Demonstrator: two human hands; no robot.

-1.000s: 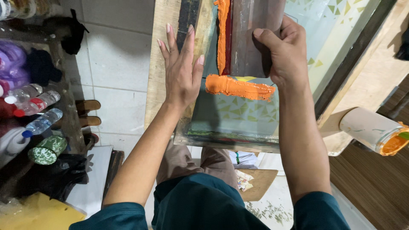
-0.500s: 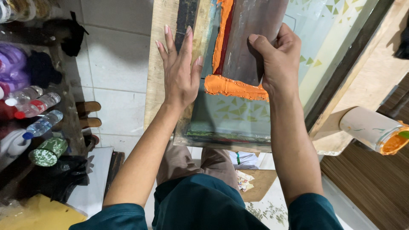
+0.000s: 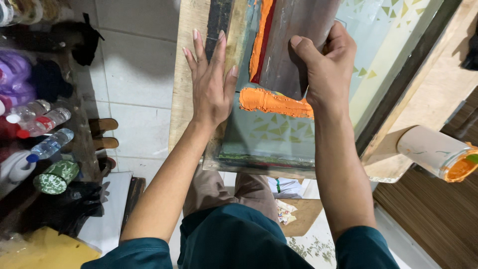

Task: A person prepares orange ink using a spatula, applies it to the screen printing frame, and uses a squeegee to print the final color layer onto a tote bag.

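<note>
A framed printing screen [image 3: 269, 134] with a pale triangle pattern lies on a wooden table [image 3: 183, 74]. My right hand [image 3: 326, 69] grips a wide dark squeegee [image 3: 294, 35] standing on the mesh, with a thick ridge of orange ink [image 3: 271, 102] just below its blade. A second orange strip runs along the squeegee's left side. My left hand [image 3: 211, 79] lies flat, fingers spread, pressing on the screen's left frame edge.
A white tub with orange ink [image 3: 440, 152] lies on its side at the table's right corner. On the left, a dark shelf holds plastic bottles [image 3: 45, 129] and a green patterned roll [image 3: 56, 177]. Tiled floor lies below, with sandals [image 3: 102, 132] beside the table.
My right hand has drawn the squeegee slightly toward me and leftward, pushing the orange ink ridge along. The left hand stays pressed on the frame.
</note>
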